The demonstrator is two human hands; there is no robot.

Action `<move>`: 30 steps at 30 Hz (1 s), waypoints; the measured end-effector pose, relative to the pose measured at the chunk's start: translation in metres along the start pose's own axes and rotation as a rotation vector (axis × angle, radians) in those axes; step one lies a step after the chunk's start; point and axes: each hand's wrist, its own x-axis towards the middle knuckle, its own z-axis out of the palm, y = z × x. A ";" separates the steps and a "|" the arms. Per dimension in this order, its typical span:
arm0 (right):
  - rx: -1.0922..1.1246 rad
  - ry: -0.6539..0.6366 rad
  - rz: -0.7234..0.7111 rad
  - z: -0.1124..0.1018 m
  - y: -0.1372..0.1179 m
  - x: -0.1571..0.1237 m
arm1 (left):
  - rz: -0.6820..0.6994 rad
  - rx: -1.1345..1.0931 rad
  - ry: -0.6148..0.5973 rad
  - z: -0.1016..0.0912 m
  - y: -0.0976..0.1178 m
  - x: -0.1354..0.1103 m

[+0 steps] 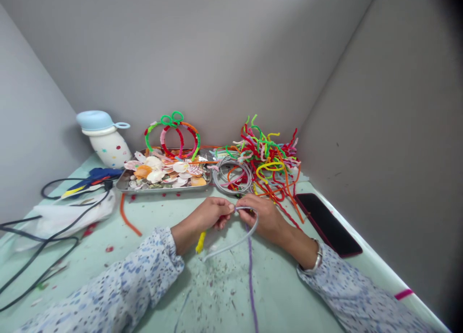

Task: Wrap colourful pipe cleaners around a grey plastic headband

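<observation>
My left hand (216, 213) and my right hand (263, 219) meet over the middle of the table, fingertips close together. Both are closed in a pinch on a pale grey pipe cleaner (231, 246), which bends round and hangs in a loop toward me. A purple pipe cleaner (250, 270) runs down from the right fingers to the table's near side. Whether the two are joined at the fingertips I cannot tell. Below the left wrist a short yellow fuzzy piece (200, 242) shows, its upper end hidden by the hand.
Behind my hands stand a metal tray (162, 192) of seashells, a coil of grey wire (249, 176) and a tangled pipe cleaner pile (267, 147). A phone (327, 222) lies right. Left are a white bottle (108, 147), black cable (54, 236) and plastic bag (79, 211).
</observation>
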 end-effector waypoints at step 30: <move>0.011 0.145 -0.109 0.005 0.003 -0.003 | -0.009 0.003 -0.078 -0.008 0.005 0.000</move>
